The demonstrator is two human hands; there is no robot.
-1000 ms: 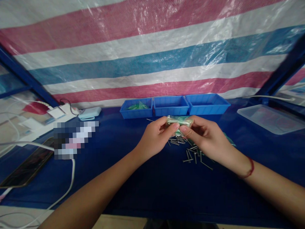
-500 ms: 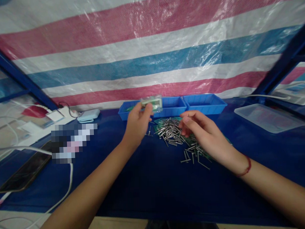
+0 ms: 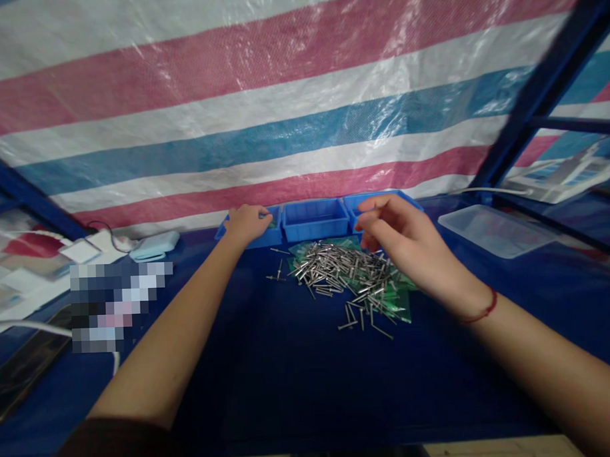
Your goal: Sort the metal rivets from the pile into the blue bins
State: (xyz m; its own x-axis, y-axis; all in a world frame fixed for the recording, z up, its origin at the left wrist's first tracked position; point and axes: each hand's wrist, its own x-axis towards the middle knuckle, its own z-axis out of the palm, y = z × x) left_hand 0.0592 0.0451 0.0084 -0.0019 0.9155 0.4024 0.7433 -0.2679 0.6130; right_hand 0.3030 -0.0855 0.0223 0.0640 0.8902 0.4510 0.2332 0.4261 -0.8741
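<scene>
My left hand [image 3: 245, 224] reaches into the left blue bin [image 3: 259, 241], its fingertips hidden inside. A bit of green shows beside its thumb; whether it still grips the small clear packet does not show. My right hand [image 3: 398, 235] hovers to the right of and above a heap of metal rivets [image 3: 331, 264], fingers loosely curled and apart, nothing visible in them. The rivets look thin, silvery and headed. Under them lies a green plastic sheet or bag [image 3: 402, 306].
The middle blue bin [image 3: 316, 229] and the right blue bin [image 3: 351, 207] stand along the striped tarp [image 3: 292, 135]. A translucent lid [image 3: 495, 232] lies to the right. At left are a phone [image 3: 29, 365], a light-blue case [image 3: 154, 246] and white cables.
My left hand has moved left with the small packet, from above the bins down into the left bin. My right hand keeps its pose near the heap. The view has shifted right.
</scene>
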